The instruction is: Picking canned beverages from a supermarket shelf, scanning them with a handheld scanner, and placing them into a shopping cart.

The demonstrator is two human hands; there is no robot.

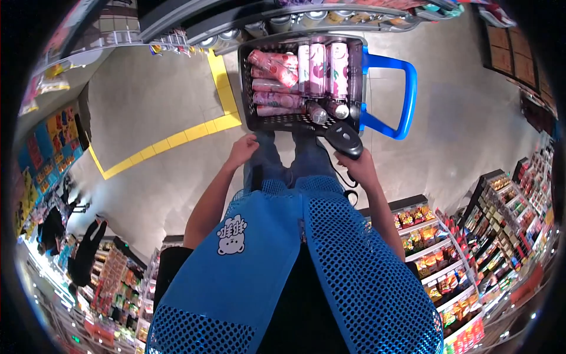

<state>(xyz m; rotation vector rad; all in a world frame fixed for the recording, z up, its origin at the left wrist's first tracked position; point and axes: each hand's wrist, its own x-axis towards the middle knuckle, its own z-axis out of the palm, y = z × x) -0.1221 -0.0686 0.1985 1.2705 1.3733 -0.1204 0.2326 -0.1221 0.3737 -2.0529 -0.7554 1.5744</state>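
My right hand (359, 167) grips a black handheld barcode scanner (346, 140), whose head points toward the basket; a dark strap or cord hangs beside it. My left hand (244, 149) is below the basket's left corner, fingers curled, with no object visible in it. In front of me is a black plastic shopping basket (242, 88) with a blue handle (411, 88) turned out to the right. Inside, several pink cans (276, 99) lie on their sides at the left, with a pink-red package (276, 68) across them. More tall pink cans (317, 71) lie at the right, and two show silver ends (318, 116).
A store shelf (212, 26) with cans runs beyond the basket. Yellow floor tape (177, 138) marks the floor at left. Snack shelves (435, 252) stand at lower right, cartons (513, 53) at upper right. A person in dark clothing (86, 256) is at far left.
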